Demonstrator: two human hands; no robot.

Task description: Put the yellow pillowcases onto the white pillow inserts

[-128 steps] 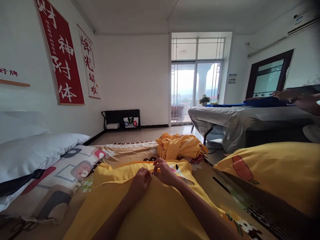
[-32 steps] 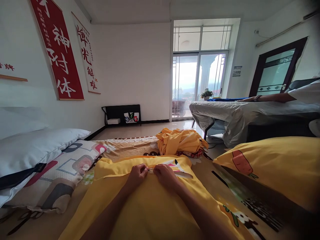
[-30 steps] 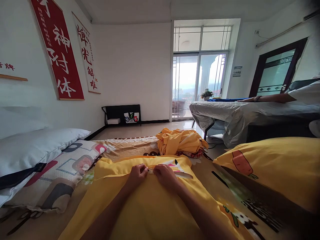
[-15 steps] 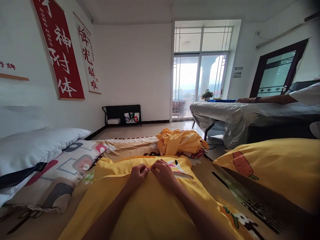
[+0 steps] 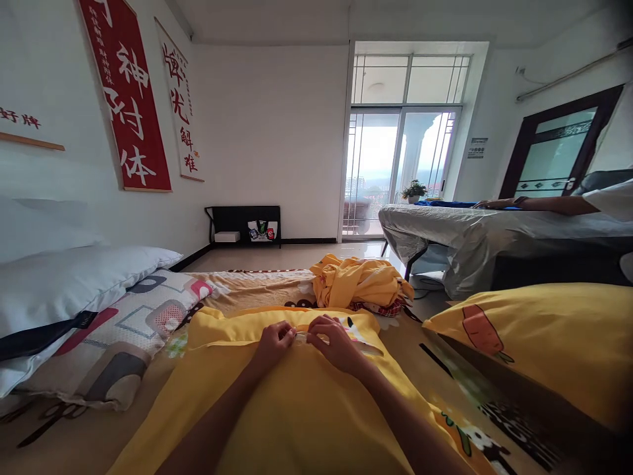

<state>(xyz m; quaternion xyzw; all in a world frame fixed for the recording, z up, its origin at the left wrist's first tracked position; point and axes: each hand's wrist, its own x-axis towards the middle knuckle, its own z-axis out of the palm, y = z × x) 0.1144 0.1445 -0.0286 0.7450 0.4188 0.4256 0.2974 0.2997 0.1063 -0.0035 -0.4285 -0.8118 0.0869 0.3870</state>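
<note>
clock: I'm taking 12 as straight ahead of the wearer, 6 as the wearer's body
yellow cover: is lying right in front, under both forearms, spreading toward 6 and running out of view there; overall long axis can't be told
seam edge: is running 9 to 3 across the cover, crosswise to the forearms; is gaping a little just past 3 of the right hand
pale strip: is sitting on that edge, between the two sets of fingertips; too small to tell what it is
left hand: is having the strip just before 3; fingers are curling, thumb and forefinger nearly together, apparently pinching the cover's edge
right hand: is having the strip at 9; fingers are arching, a small gap showing behind the tips; can't tell if they're gripping or only touching
nearer hand: both are flanking the strip about equally; no clear winner
yellow bundle: is lying near 1, beyond the cover
yellow pillow: is lying at 3, apart from the hands
patterned pillow: is lying at 9, partly under the white pillow
other person's arm: is resting on the plastic-covered table at 2, well apart
</note>
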